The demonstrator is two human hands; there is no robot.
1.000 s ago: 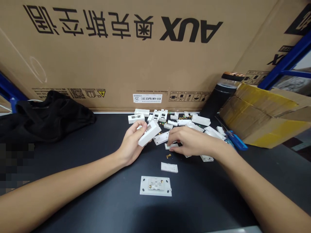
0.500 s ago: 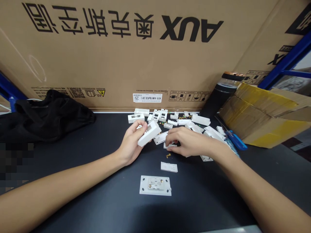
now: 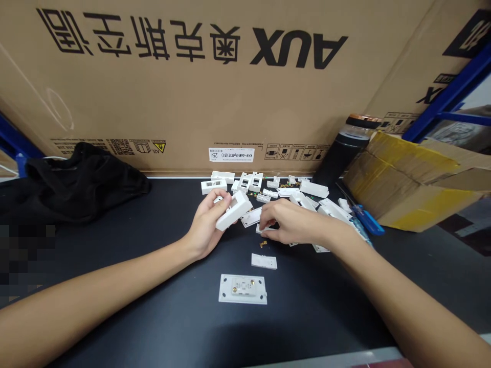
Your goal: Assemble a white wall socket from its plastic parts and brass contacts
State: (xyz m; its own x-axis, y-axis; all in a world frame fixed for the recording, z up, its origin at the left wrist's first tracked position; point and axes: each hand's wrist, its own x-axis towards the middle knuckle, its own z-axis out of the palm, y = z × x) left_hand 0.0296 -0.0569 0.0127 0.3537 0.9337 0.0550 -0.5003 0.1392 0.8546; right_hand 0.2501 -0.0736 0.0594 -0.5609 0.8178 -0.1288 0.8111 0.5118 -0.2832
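My left hand (image 3: 209, 222) is closed round a white plastic housing (image 3: 233, 209) with a rectangular opening, holding it tilted above the table. To its right, my right hand (image 3: 282, 221) is closed, thumb and fingers pinching a small white plastic piece (image 3: 259, 230) low at the table; the fingers hide most of it. Just in front of that hand lies a small brass-coloured part (image 3: 263, 244). Nearer me are a flat white plastic cover (image 3: 264, 261) and a white rectangular faceplate (image 3: 243, 289) with two brass-coloured screws in its raised middle.
Behind my hands, several white plastic parts (image 3: 251, 181) and small metal bits are scattered. A blue-handled screwdriver (image 3: 368, 220), a black bottle (image 3: 339, 151) and a taped carton (image 3: 414, 179) stand or lie right. Black cloth (image 3: 80, 184) lies left; a large cardboard box (image 3: 184, 102) closes the back.
The camera view has shifted slightly, so the things on the table appear a little to the left. Both hands keep nearly the same pose and hold.
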